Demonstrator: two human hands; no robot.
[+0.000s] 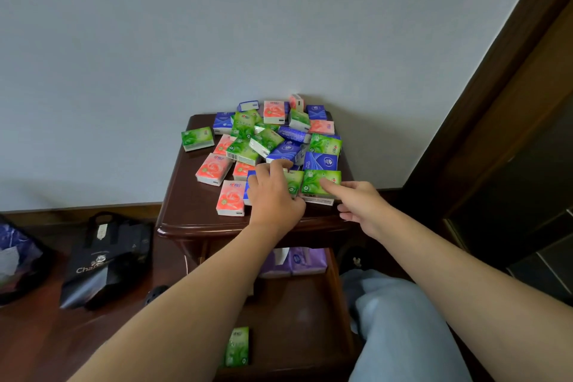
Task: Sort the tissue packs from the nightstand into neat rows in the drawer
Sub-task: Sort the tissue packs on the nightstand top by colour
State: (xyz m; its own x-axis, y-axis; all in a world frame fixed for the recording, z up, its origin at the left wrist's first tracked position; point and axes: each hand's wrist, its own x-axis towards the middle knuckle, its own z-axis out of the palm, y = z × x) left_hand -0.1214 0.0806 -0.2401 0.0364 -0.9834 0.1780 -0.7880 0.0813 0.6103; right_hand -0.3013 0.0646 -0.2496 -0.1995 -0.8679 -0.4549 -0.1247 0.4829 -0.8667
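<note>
Step in hand: packs are being picked from the heap on the nightstand (186,214); the sorting is judged barely begun, since a jumble of green, pink and blue tissue packs (263,139) is spread over the top.

Left hand (274,192): laid over the packs at the front of the heap, fingers curled down onto a green pack (294,181) that is half hidden beneath it; whether that pack is actually gripped cannot be told.

Right hand (356,203): index finger stretched out and laid on the top of the neighbouring green pack (321,181) at the front right edge; the other fingers are loosely bent and nothing is held.

Drawer (338,298): pulled open below the nightstand top; one green pack (238,346) is seen inside near the front, standing alone, and purple packages (305,260) lie at the back under the top.

Next move: the two front green packs are judged to need a proper grasp, then to be carried down and set beside the lone green pack, edges matched, so that a row is started.

Risk: loose packs by the nightstand edge could be knocked off as the hands are withdrawn.

Surroundings: a black bag (105,260) is seen on the floor to the left.
</note>
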